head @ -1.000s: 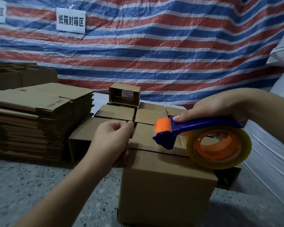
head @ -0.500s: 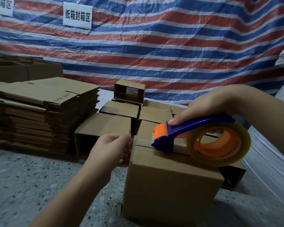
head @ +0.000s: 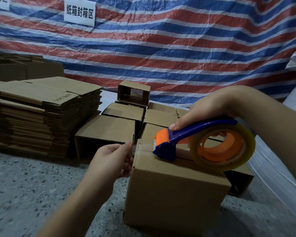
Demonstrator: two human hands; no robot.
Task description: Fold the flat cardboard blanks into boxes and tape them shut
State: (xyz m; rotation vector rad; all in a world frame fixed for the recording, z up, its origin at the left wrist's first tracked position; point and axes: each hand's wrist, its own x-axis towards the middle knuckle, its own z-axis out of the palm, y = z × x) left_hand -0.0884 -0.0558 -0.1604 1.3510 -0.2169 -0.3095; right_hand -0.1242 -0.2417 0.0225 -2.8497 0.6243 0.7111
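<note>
A folded cardboard box [head: 174, 197] stands on the floor in front of me, its top flaps closed. My right hand [head: 210, 110] grips a blue and orange tape dispenser [head: 171, 144] with a roll of clear tape [head: 224, 147], its nose resting on the top seam near the box's left edge. My left hand [head: 113, 159] pinches the free end of the tape against the box's upper left side. A tall stack of flat cardboard blanks [head: 41, 115] lies at the left.
Several folded boxes [head: 108, 134] sit behind and to the left of the one in front. A striped red, white and blue tarp [head: 178, 48] hangs behind them with a white sign [head: 79, 11]. White sheeting [head: 280, 168] lies at the right on the speckled floor [head: 32, 194].
The dispenser has come down from above the box onto its top seam. My left hand has dropped from the top edge to the box's left side, holding the tape end.
</note>
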